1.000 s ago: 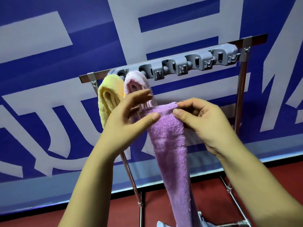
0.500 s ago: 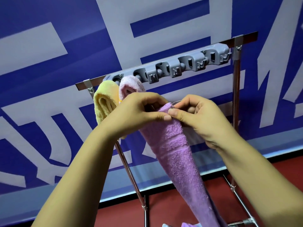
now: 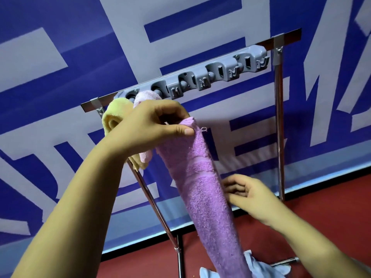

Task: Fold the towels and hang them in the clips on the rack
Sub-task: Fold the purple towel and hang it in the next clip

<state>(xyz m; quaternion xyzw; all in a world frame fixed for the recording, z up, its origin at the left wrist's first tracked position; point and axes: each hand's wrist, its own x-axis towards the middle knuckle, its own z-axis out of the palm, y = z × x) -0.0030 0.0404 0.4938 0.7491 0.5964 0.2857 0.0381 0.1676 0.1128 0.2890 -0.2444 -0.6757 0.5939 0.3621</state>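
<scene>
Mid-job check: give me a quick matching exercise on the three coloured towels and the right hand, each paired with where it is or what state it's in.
Things:
1. yellow towel
2. pink towel
3. purple towel
4. right hand

States:
A. pinched at its top end by the left hand, hanging down, not in a clip
B. fingers relaxed, beside the towel's middle
C. hanging at the far left end of the clip rail
D. hanging second from the left on the rail

Pairs: 1-C, 2-D, 3-A, 4-B
</scene>
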